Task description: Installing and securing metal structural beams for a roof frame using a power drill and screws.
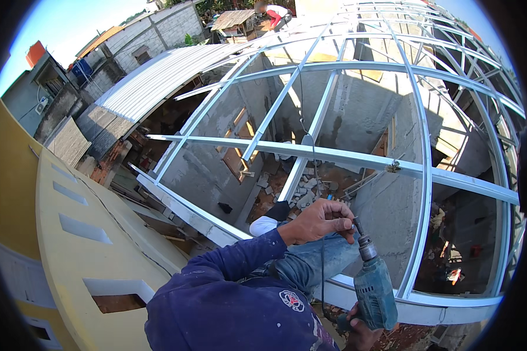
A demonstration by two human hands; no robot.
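Right hand (363,336): curled round the handle of the drill (377,292).
Left hand (322,222): nearly closed at drill's tip, hold unclear.
Drill: ran lengthwise between them.

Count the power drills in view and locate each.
1: the teal power drill, at lower right, held in the right hand with its tip up by the left hand. Others may be hidden below the roof frame.

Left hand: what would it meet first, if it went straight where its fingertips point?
The left hand would likely first meet the driver bit of the power drill; whether they already touch is unclear.
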